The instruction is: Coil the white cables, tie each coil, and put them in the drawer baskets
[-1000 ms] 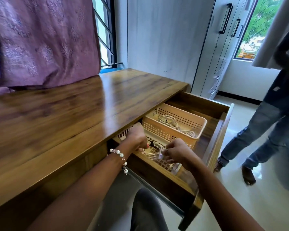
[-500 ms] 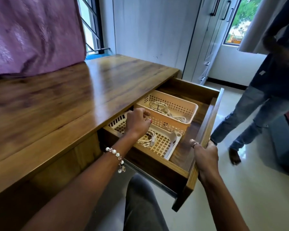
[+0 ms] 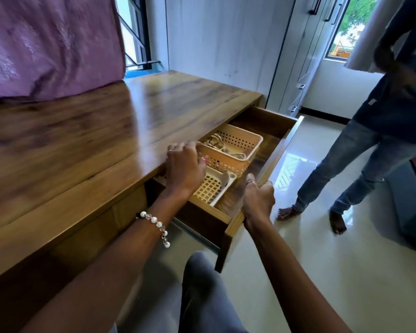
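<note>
The wooden drawer (image 3: 277, 150) stands partly open under the desk edge. An orange basket (image 3: 249, 146) at its far end holds a coiled white cable (image 3: 217, 144). Nearer to me a cream basket (image 3: 213, 188) lies half under the desk top, and what is in it is hidden. My left hand (image 3: 184, 169) hovers at the desk edge over the cream basket, fingers loosely bent beside the orange basket's corner, with nothing seen in it. My right hand (image 3: 258, 199) grips the top of the drawer front.
The wooden desk top (image 3: 94, 140) runs left, with a purple curtain (image 3: 48, 44) hanging over its back. Another person in jeans (image 3: 360, 162) stands barefoot on the glossy floor close to the drawer's right. Grey wardrobes (image 3: 296, 56) line the far wall.
Both hands left the cream basket. The right hand took hold of the drawer front and the drawer slid inward. The left hand rose to the desk edge.
</note>
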### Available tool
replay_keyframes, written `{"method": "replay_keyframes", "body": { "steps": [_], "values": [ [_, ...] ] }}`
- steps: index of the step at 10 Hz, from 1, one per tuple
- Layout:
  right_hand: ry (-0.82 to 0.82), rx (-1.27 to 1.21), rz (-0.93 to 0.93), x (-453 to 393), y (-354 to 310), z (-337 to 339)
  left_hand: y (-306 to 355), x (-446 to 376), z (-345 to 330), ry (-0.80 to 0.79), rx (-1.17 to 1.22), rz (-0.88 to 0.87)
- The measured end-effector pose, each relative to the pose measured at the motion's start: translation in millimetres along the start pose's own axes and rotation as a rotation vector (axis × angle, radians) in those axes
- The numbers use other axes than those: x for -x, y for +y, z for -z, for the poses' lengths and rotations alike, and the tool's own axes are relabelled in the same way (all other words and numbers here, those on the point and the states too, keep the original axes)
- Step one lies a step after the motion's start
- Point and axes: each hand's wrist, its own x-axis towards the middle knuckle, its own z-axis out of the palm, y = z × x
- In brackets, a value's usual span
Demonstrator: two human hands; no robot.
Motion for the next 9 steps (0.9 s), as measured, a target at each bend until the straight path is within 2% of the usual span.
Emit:
{"method": "replay_keyframes", "body": {
  "steps": [1, 2, 3, 4, 5, 6, 7, 8, 9],
  "values": [
    [-0.081, -0.049, -0.033, 4, -7, -37, -22, -12, 22, -0.128, -0.298, 0.095],
    [-0.306, -0.089, -0.074, 3, -16, -66, -44, -24, 50, -0.468, -0.386, 0.253],
    [-0.541, -0.162, -0.133, -7, -26, -89, -60, -21, 62, -0.666, -0.397, 0.297],
    [-0.717, -0.155, -0.173, -12, -38, -113, -65, -15, 61, -0.705, -0.435, 0.285],
    [-0.848, -0.199, -0.129, -7, -53, -133, -66, -5, 54, -0.589, -0.549, 0.217],
    [-0.789, -0.138, -0.107, 4, -70, -137, -72, 1, 47, -0.325, -0.670, 0.080],
    [-0.753, 0.027, -0.034, 2, -78, -131, -70, -13, 56, -0.440, -0.698, 0.015],
    [-0.632, 0.617, 0.306, -4, -98, -136, -76, -56, 90, -0.721, -0.467, 0.094],
    [-0.476, 0.874, 0.623, -5, -126, -160, -97, -85, 113, -0.693, -0.084, 0.258]
  ]
}}
